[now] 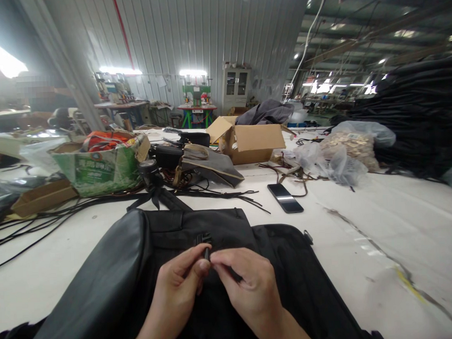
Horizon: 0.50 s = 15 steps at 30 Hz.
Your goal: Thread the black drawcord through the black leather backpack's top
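A black bag (pixel 114 274) lies flat on the white table (pixel 381 222) right in front of me. My left hand (pixel 176 286) and my right hand (pixel 249 288) meet over its middle. Both pinch a small black buckle piece (pixel 206 251) on a strap between thumb and fingers. A second small black clip (pixel 203 237) sits on the bag just beyond the fingertips. A black strap (pixel 156 196) runs away from the bag's far edge.
A black phone (pixel 285 198) lies on the table past the bag. Behind stand a green carton (pixel 98 170), a brown cardboard box (pixel 252 141), a grey pouch (pixel 207 165), plastic bags of parts (pixel 345 152), loose black cords (pixel 33 225) and stacked black material (pixel 422 116).
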{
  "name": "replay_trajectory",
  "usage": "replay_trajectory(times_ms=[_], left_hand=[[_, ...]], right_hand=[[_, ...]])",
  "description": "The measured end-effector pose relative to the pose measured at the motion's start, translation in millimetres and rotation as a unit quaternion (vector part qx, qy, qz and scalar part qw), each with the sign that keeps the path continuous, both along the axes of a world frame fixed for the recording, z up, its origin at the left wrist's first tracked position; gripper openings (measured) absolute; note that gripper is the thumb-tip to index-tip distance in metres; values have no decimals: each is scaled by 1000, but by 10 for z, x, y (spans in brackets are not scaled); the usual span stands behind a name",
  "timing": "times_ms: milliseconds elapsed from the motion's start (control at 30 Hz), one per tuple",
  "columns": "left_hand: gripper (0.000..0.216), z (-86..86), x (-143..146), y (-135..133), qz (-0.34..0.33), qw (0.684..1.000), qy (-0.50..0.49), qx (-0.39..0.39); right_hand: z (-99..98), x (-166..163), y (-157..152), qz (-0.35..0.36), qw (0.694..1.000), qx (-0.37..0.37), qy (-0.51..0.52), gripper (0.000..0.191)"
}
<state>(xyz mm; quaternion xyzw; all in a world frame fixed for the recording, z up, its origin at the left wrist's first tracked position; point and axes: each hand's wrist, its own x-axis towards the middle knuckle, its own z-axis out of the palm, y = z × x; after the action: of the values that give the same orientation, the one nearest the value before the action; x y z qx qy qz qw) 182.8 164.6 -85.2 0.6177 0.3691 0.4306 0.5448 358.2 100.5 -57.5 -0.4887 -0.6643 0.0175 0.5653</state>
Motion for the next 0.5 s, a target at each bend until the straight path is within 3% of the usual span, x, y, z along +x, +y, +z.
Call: replay_trajectory(times_ms=[133,233,500], left_hand=[[41,-6,-22,35,36,998,39,38],[34,24,-26,60,64,994,58,73],[26,71,-29,20,69,983,69,157]], right_hand=[[10,4,-34,-4,1000,-23,-1,16],[63,13,-68,2,999,-42,-11,22],[95,4,-48,6,995,-67,-75,17]])
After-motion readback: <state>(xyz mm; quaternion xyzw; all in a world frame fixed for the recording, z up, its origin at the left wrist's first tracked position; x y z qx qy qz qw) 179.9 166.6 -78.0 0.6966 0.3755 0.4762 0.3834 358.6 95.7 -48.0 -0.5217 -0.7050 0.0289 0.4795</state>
